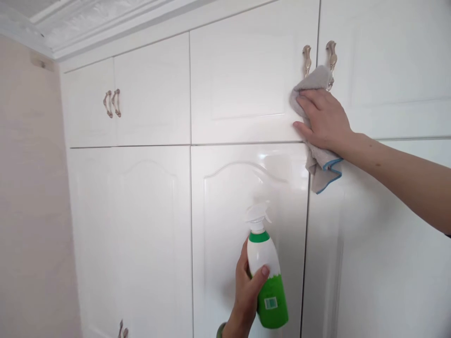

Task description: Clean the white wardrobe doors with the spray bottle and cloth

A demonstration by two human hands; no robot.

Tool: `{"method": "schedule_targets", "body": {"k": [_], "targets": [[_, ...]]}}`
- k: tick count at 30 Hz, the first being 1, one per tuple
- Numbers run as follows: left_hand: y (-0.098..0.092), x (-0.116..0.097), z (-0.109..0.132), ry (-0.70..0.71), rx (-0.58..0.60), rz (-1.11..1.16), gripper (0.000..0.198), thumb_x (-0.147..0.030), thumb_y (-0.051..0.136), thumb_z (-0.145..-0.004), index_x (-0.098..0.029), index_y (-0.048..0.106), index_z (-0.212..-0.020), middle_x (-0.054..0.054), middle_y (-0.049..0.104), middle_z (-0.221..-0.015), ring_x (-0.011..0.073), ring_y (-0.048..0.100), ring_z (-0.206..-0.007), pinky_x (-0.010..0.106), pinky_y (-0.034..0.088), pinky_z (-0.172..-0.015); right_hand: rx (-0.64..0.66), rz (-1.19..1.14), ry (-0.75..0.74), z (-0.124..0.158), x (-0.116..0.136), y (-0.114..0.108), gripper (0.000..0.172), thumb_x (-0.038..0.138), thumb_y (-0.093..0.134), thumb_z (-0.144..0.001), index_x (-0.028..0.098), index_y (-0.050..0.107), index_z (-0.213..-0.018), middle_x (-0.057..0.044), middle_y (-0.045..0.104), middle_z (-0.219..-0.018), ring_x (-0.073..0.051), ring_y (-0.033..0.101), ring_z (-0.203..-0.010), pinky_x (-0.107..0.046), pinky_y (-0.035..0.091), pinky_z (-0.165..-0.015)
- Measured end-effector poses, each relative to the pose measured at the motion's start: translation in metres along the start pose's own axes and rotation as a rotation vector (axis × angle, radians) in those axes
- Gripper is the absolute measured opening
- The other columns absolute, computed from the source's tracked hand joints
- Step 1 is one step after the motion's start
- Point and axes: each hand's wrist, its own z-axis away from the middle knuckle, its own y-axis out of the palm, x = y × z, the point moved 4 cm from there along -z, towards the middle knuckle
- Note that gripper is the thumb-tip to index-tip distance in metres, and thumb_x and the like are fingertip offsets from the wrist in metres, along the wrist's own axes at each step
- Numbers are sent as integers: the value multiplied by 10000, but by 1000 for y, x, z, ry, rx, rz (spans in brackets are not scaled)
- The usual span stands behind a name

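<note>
White cabinet (229, 206) — gray cloth (314, 79) under right hand (324, 116).

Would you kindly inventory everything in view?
Blue-edged fabric cloth: one, grey, upper right
Plastic spray bottle: one, white and green, lower centre
Glossy panelled cabinet doors: at least seven, white, two rows
Ornate metal handles: four, champagne, upper doors; more at bottom
Plain wall: one, pinkish, left
Moulded ceiling trim: one, white, top left
Rounded wristband: one, green, bottom edge
Left hand: one, bottom centre, holding bottle
Right hand: one, upper right, on cloth
</note>
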Motion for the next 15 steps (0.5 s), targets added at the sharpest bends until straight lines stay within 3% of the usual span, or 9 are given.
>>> {"method": "schedule_targets", "body": {"k": [4, 8, 12, 14, 15], "targets": [[18, -13, -8, 86, 80, 42, 776, -629, 941, -767, -177, 728, -1360, 191, 707, -1515, 427, 656, -1374, 503, 569, -1124, 18, -15, -45, 4, 5, 3, 830, 503, 471, -1080, -40, 428, -1707, -246, 398, -1744, -389, 325, -1623, -516, 219, -1426], [28, -13, -7, 52, 160, 99, 993, -599, 959, -749, -191, 605, -1583, 196, 711, -1486, 406, 676, -1319, 491, 570, -1095, 3, -56, -90, 12, 7, 5, 877, 590, 363, -1113, -19, 388, -1744, -236, 354, -1783, -357, 290, -1686, -479, 188, -1452], [29, -10, -5, 44, 149, 113, 1002, -585, 970, -738, -179, 610, -1580, 197, 695, -1482, 395, 672, -1303, 471, 561, -1089, 5, -134, -74, 3, 20, -2, 1027, 762, 136, -1089, 30, 330, -1783, -184, 311, -1823, -292, 219, -1747, -441, 138, -1464], [30, -9, -6, 52, 140, 123, 1003, -594, 967, -739, -167, 617, -1576, 197, 700, -1457, 387, 673, -1279, 458, 559, -1068, 33, -220, -8, -5, 27, -7, 1104, 845, 121, -1041, 55, 361, -1774, -158, 333, -1818, -281, 247, -1743, -409, 141, -1451], [31, -8, -6, 53, 145, 129, 1004, -592, 971, -735, -160, 623, -1572, 196, 709, -1429, 376, 680, -1245, 449, 559, -1048, 38, -286, 84, -10, 26, -9, 1064, 854, 178, -1036, 107, 441, -1747, -126, 387, -1797, -267, 298, -1726, -390, 173, -1436]]}}
